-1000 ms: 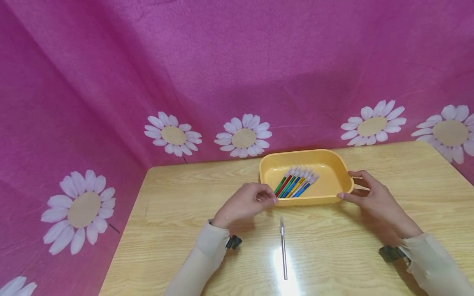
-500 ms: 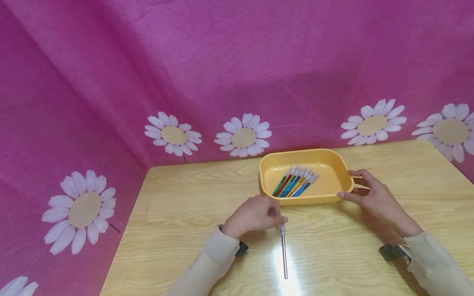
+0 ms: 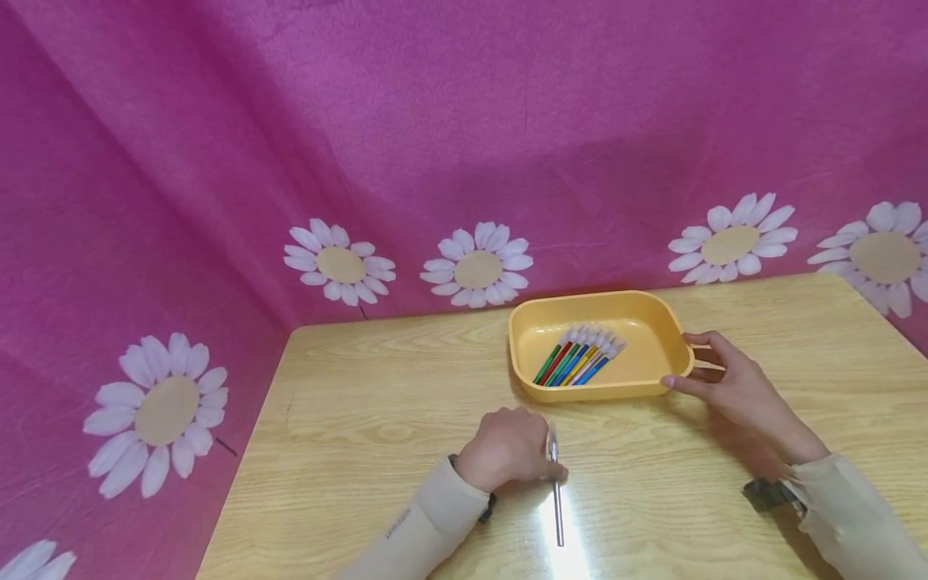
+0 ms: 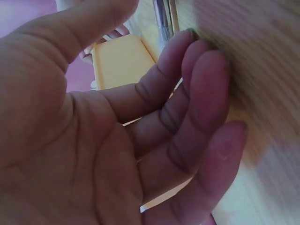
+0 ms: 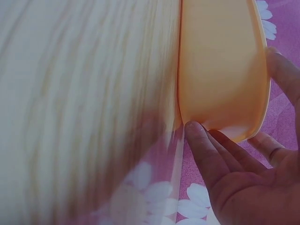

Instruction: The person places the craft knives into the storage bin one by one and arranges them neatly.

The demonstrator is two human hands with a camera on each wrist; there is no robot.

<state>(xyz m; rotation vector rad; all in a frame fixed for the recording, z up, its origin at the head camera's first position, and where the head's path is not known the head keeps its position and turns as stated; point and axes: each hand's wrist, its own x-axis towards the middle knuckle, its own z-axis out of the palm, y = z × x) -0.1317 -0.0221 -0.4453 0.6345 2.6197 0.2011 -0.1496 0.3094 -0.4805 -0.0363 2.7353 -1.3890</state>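
Note:
A silver craft knife (image 3: 558,511) with a clear cap lies on the table in front of a yellow tray (image 3: 656,354). My left hand (image 3: 507,451) is down at the knife, its thumb over the upper handle in the head view. In the left wrist view its fingers (image 4: 206,89) are loosely bent, and the knife's knurled collar (image 4: 164,33) shows past the fingertips, with no grip visible. My right hand (image 3: 732,387) touches the tray's right end, thumb at the near corner and fingers fairly straight against the end wall. Several coloured craft knives (image 3: 576,362) lie side by side inside the tray.
The light wooden table (image 3: 348,451) ends at the back against a magenta cloth (image 3: 464,121) printed with white flowers. More of that cloth hangs along the left side. A bright reflection shows beneath the silver knife.
My left hand has left the tray's near left corner and come down toward me to the silver craft knife. The right hand stays at the tray, which has hardly moved.

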